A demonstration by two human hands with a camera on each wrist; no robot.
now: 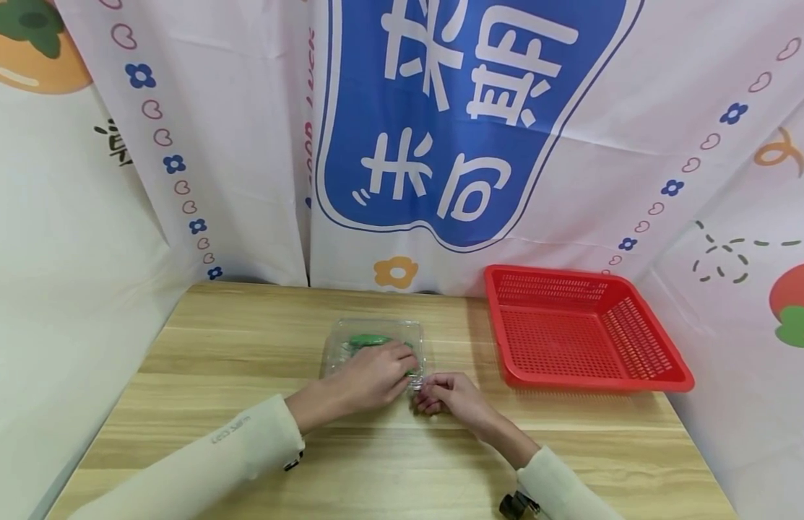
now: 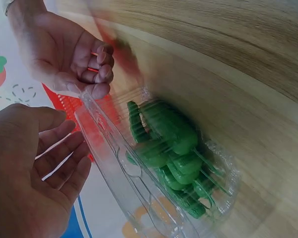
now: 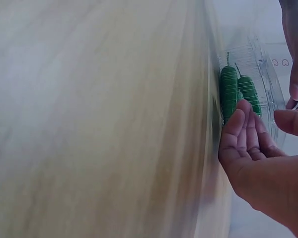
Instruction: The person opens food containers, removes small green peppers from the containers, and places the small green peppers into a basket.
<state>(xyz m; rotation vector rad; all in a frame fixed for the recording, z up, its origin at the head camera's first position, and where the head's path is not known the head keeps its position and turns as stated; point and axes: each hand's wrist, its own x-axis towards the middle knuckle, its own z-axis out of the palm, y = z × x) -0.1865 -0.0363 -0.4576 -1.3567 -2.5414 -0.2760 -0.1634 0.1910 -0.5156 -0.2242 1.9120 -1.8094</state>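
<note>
A clear plastic box lies on the wooden table, holding several long green vegetable-like pieces with thin stems. They show through its ridged wall in both wrist views. My right hand is at the box's near right corner, where thumb and curled fingers pinch the rim in the left wrist view. Over the box, my left hand hides part of it in the head view. Its fingers are relaxed and extended beside the box's long rim, with nothing in their grasp.
A red plastic basket with slotted sides stands at the table's back right. Behind the wooden table hangs a printed white and blue cloth. Patterned white sheets flank both sides.
</note>
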